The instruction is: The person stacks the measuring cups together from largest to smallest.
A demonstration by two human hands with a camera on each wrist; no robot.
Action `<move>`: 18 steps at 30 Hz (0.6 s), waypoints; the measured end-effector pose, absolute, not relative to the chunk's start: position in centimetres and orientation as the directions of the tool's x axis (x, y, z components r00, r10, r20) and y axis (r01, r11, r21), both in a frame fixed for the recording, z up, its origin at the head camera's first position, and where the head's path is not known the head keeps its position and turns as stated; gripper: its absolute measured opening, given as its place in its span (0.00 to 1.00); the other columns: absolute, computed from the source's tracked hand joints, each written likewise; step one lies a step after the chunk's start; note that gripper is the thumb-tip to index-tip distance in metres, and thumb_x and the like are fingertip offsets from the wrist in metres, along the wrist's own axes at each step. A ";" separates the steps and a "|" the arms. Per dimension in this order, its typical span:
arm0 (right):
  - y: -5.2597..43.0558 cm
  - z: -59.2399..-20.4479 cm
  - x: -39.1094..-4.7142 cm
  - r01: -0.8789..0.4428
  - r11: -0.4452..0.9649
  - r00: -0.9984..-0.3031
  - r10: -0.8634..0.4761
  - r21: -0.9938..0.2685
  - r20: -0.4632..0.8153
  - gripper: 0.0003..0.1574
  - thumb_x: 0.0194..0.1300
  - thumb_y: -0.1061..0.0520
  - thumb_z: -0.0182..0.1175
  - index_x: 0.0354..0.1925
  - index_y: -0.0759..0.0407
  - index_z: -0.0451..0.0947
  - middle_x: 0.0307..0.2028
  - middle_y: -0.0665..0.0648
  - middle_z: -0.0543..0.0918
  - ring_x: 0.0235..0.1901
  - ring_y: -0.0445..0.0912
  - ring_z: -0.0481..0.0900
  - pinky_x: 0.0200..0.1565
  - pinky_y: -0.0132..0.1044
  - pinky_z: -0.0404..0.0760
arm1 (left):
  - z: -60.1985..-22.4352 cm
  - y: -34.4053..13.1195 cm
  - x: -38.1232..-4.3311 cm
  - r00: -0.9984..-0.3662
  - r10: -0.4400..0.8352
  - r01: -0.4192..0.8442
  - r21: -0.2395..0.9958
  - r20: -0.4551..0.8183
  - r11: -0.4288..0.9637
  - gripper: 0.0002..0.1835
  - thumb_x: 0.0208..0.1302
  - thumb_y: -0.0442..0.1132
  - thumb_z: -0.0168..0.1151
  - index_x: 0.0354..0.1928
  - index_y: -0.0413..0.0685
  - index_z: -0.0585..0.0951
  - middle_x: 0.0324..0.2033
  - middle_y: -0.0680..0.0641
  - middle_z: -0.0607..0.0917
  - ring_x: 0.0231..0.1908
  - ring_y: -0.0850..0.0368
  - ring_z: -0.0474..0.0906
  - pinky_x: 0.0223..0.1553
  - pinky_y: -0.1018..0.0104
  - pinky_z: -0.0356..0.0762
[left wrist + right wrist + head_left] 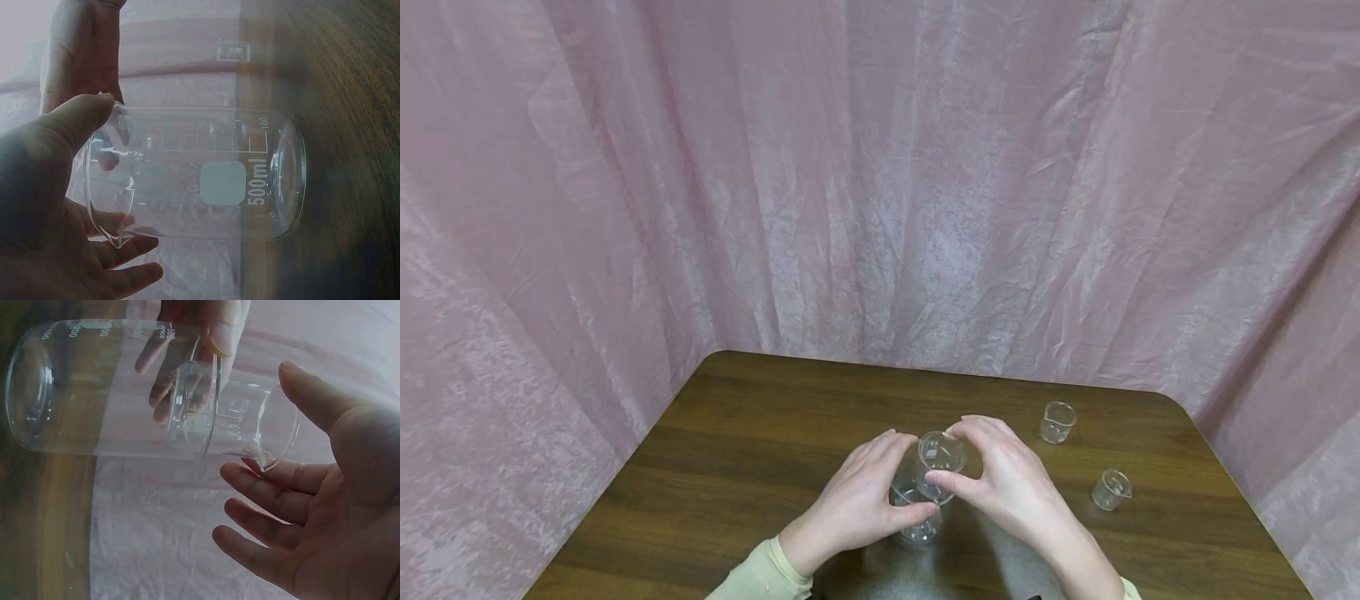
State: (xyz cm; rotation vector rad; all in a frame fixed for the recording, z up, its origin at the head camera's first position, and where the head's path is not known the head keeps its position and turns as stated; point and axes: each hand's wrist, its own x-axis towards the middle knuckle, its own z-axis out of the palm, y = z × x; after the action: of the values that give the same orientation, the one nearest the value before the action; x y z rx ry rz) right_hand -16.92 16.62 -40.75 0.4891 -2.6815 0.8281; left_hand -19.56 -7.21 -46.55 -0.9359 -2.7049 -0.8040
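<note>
A large clear glass beaker (917,530), marked 500ml in the left wrist view, stands upright on the table. My left hand (861,492) holds it near the rim, thumb on the near side and fingers round the far side. In my right hand (1011,482) is a smaller glass beaker (240,419), pinched by its upper part between thumb and index finger. The bottom of the smaller beaker sits inside the mouth of the large one, its upper part standing above the rim. The other right fingers are spread beside it.
Two small glass beakers stand apart on the right of the brown wooden table (760,425): one beaker (1058,422) farther back, the other beaker (1111,490) nearer. A pink curtain (880,183) hangs behind the table and along its sides.
</note>
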 end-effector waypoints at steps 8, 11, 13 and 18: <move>16.6 -41.1 -17.1 -0.395 0.777 -0.907 -0.245 -0.490 0.343 0.34 0.61 0.30 0.80 0.56 0.46 0.86 0.66 0.53 0.84 0.70 0.52 0.78 0.64 0.60 0.82 | -46.5 -7.2 -19.5 -0.789 0.522 0.615 0.437 0.325 0.657 0.43 0.66 0.67 0.75 0.73 0.50 0.75 0.68 0.49 0.82 0.77 0.40 0.71 0.75 0.37 0.70; 16.5 -41.3 -17.2 -0.401 0.778 -0.905 -0.255 -0.485 0.340 0.34 0.60 0.32 0.81 0.56 0.46 0.86 0.65 0.52 0.84 0.70 0.51 0.78 0.64 0.59 0.83 | -46.5 -7.2 -19.5 -0.791 0.521 0.611 0.433 0.321 0.663 0.44 0.66 0.68 0.74 0.74 0.50 0.75 0.69 0.49 0.82 0.77 0.40 0.71 0.75 0.37 0.70; 16.5 -41.3 -17.2 -0.406 0.779 -0.903 -0.262 -0.477 0.340 0.34 0.60 0.32 0.81 0.56 0.47 0.86 0.65 0.52 0.84 0.70 0.52 0.78 0.64 0.59 0.83 | -46.5 -7.2 -19.5 -0.794 0.519 0.608 0.434 0.318 0.665 0.44 0.66 0.68 0.74 0.74 0.49 0.75 0.69 0.49 0.81 0.77 0.40 0.71 0.75 0.38 0.70; 16.5 -41.4 -17.3 -0.417 0.777 -0.900 -0.283 -0.472 0.331 0.34 0.61 0.32 0.80 0.55 0.48 0.86 0.63 0.51 0.85 0.70 0.52 0.78 0.64 0.59 0.83 | -46.4 -7.2 -19.5 -0.792 0.519 0.610 0.446 0.320 0.655 0.43 0.66 0.67 0.75 0.74 0.51 0.75 0.69 0.50 0.81 0.77 0.40 0.71 0.75 0.36 0.70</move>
State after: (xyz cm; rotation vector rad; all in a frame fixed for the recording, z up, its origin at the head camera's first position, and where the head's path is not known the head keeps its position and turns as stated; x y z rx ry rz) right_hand -17.27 16.50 -41.41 0.5465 -2.7282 0.8076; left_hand -19.54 -7.18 -46.43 -0.9306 -2.7062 -0.8201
